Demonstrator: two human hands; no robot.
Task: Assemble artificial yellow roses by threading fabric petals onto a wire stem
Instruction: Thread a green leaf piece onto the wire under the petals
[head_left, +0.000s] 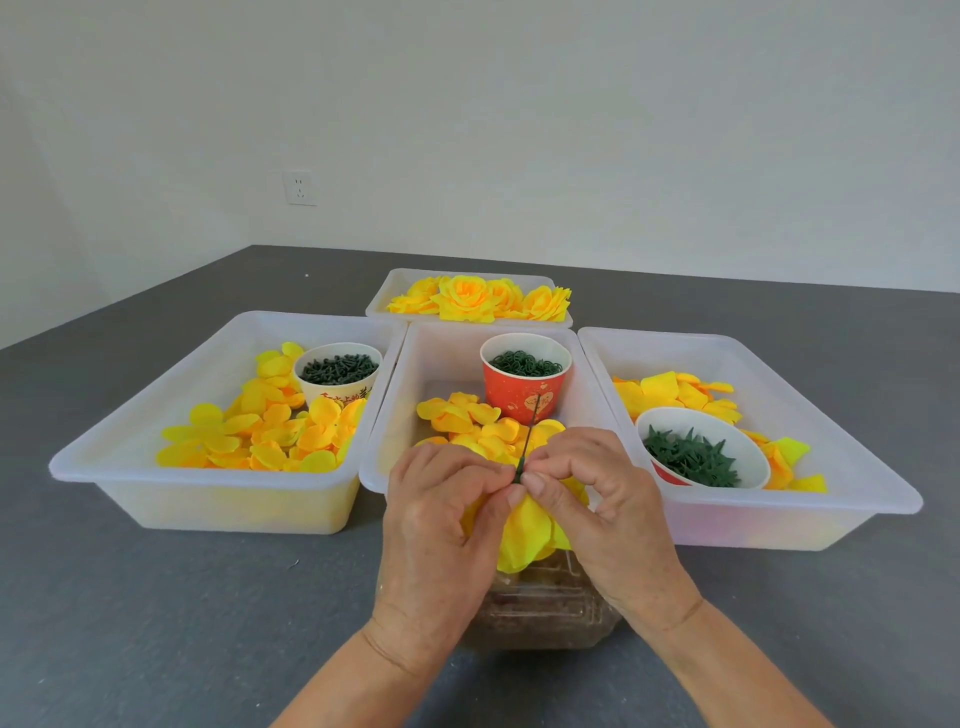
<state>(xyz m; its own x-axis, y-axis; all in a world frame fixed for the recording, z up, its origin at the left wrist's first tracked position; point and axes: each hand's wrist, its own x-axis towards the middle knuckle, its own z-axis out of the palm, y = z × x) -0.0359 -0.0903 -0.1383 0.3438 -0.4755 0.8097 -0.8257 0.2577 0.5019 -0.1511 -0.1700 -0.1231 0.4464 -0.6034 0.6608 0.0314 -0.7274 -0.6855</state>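
The wire stem (529, 435) stands nearly upright, tip free above the fingers, probably so petals can slide down it. Both the left hand (441, 525) and right hand (602, 504) pinch its base, yellow petals (524, 535) bunched beneath them, over the middle tray's (395, 415) near rim above the worktop (156, 597).

Stem (529, 441): lower end hidden between the pinching fingertips of left hand (441, 525) and right hand (608, 514). Rose (524, 535): mostly covered by both hands; petal count cannot be told. Clear box (540, 608), 6 o'clock of the rose: sides hidden by the wrists, contents blurred. Forearms: cut off at the bottom edge. Cream cup (337, 375), 10 o'clock: print partly hidden by petals, unreadable. Bowl (701, 447), 3 o'clock: base hidden by the tray wall (769, 514).
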